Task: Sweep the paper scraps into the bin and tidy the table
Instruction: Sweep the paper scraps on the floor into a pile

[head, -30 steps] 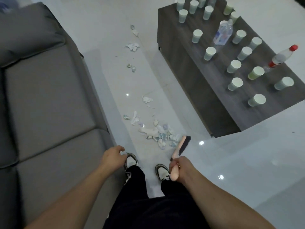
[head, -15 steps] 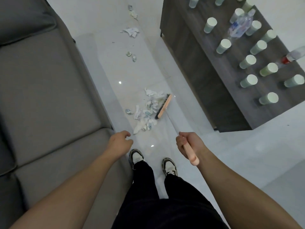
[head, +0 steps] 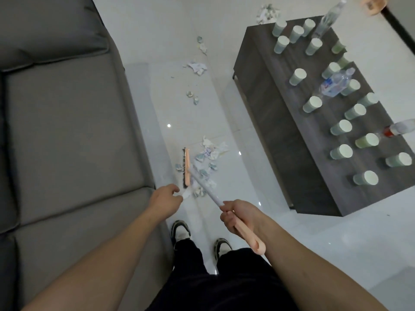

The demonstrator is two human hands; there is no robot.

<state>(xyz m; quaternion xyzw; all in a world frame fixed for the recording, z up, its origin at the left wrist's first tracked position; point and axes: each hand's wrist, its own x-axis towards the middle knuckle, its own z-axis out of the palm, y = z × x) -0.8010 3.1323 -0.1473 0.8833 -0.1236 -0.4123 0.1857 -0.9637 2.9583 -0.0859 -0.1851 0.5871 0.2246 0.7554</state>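
Note:
My right hand (head: 238, 217) grips the pink end of a broom handle. The pink broom head (head: 186, 168) stands on the white floor, on the sofa side of a heap of paper scraps (head: 208, 160). My left hand (head: 166, 198) hangs loosely curled beside the sofa edge and holds nothing. More scraps lie farther along the floor: a small pair (head: 193, 96), a crumpled white piece (head: 197, 68), another bit (head: 201, 44) and a pile (head: 267, 13) past the table. The dark wooden table (head: 265, 93) carries several paper cups (head: 297, 76) and plastic bottles (head: 334, 85). No bin is in view.
A grey sofa (head: 67, 122) runs along the left of the narrow floor strip, the low table along the right. My two shoes (head: 180, 230) stand just behind the broom. A red-capped bottle (head: 399, 129) lies at the table's right edge.
The broom head has swung from the table side of the scrap heap to its sofa side. The view has shifted so that more of the far floor and table shows.

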